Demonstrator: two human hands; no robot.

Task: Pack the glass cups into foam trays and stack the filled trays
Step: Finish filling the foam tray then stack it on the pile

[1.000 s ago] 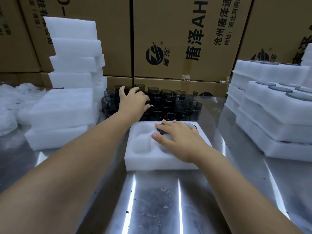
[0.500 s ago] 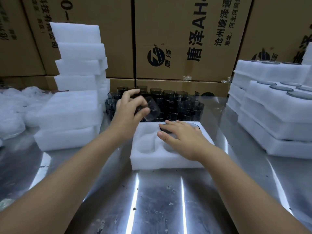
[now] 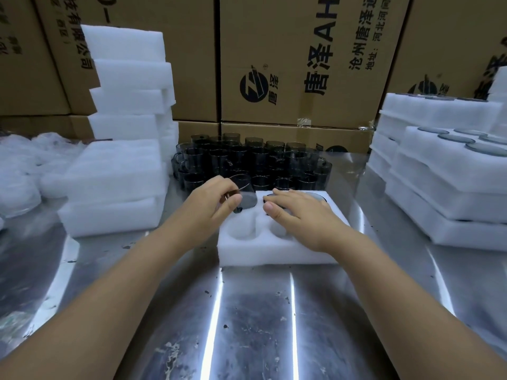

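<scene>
Now: L hand (image 3: 212, 200) pinches glass cup (image 3: 245, 192), tilted, over foam tray (image 3: 274, 253), prob. lining it up w/ a pocket (image 3: 242, 229) beneath the grip. R hand (image 3: 299, 215) lies flat, fingers (image 3: 284, 197) straight, beside the grip, steadying tray.

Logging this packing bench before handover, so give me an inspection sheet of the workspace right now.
Surface: scuffed metal table, dark specks near front.
Job's things: foam tray, near pockets empty; glass cup tilted at its back left pocket; loose cups behind; filled trays stacked right; empty foam stacked left.
Clutter: plastic wrap far left.
Hands: left hand grips the cup; right hand rests flat on the tray.
Cables: nothing seen.
Surroundings: cardboard boxes behind.
</scene>
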